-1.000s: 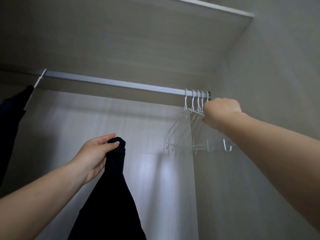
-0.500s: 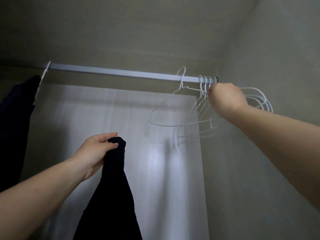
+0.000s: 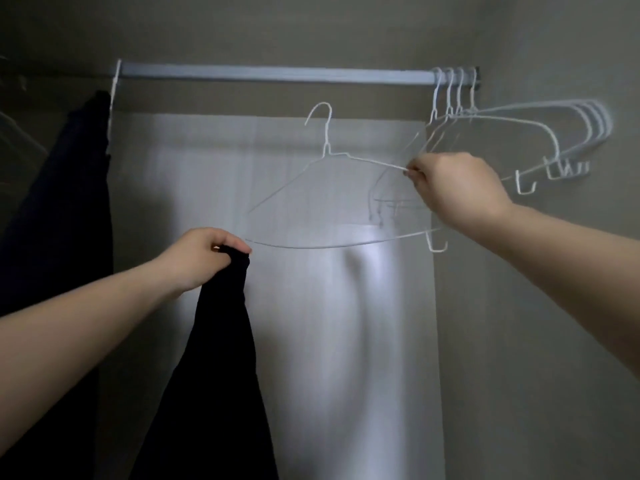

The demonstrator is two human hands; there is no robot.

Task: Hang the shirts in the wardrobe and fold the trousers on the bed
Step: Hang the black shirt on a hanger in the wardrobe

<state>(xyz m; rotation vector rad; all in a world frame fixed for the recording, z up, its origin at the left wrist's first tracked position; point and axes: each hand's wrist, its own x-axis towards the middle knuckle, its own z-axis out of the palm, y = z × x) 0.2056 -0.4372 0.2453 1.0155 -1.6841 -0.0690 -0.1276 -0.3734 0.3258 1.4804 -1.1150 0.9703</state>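
Note:
My left hand [image 3: 199, 258] grips the top of a black garment [image 3: 214, 368] that hangs down from it in front of the wardrobe's pale back panel. My right hand [image 3: 453, 188] pinches the shoulder wire of a white wire hanger [image 3: 332, 202], which is off the rail [image 3: 277, 75] and held below it, its hook free in the air. The hanger's left tip is close to my left hand. Several more white hangers [image 3: 571, 133] still hang at the rail's right end.
Another dark garment [image 3: 69, 202] hangs on a white hanger at the rail's left end. The wardrobe's side wall [image 3: 554, 306] stands on the right and the shelf underside [image 3: 311, 26] is above the rail.
My right hand has lifted one hanger off the rail and brought it down and left towards the black garment. My left hand keeps its grip on the garment.

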